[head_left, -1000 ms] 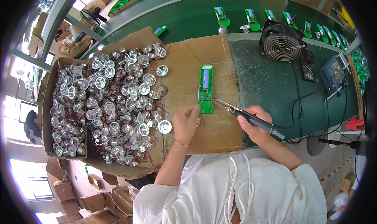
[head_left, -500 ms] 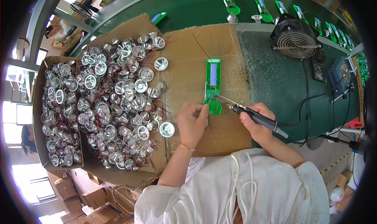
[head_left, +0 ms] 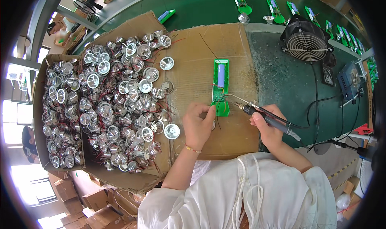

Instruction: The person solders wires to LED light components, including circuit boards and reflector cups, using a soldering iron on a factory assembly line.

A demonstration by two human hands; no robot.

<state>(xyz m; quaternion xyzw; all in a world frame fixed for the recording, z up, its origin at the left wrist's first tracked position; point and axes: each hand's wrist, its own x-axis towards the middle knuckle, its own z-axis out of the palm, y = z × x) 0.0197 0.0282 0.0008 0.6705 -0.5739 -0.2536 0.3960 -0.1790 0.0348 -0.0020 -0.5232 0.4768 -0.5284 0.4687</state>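
A green plastic housing [head_left: 226, 74] lies on the cardboard, with a purple cylindrical battery cell [head_left: 221, 75] in its upper part. Below the cell sit a small circuit board [head_left: 218, 97] and thin coloured wires. My right hand [head_left: 268, 126] grips a soldering iron [head_left: 271, 119] with a thin metal tube along it; its tip is at the board's right side. Contact there cannot be made out. My left hand [head_left: 198, 124] is pinched at the housing's lower left edge; what its fingertips hold is hidden. A small silver piece [head_left: 213, 125] shows beside that hand.
Cardboard boxes at left hold many silver reflector cups [head_left: 105, 111] with red wires. A loose reflector [head_left: 171, 131] lies near my left wrist. At right are a black fan [head_left: 306, 48], a blue control box [head_left: 349, 81] and cables. More green housings [head_left: 275, 10] line the far bench.
The iron's tip has shifted slightly up and right relative to the board. My right hand has moved a little right with it. My left hand stays at the housing's edge.
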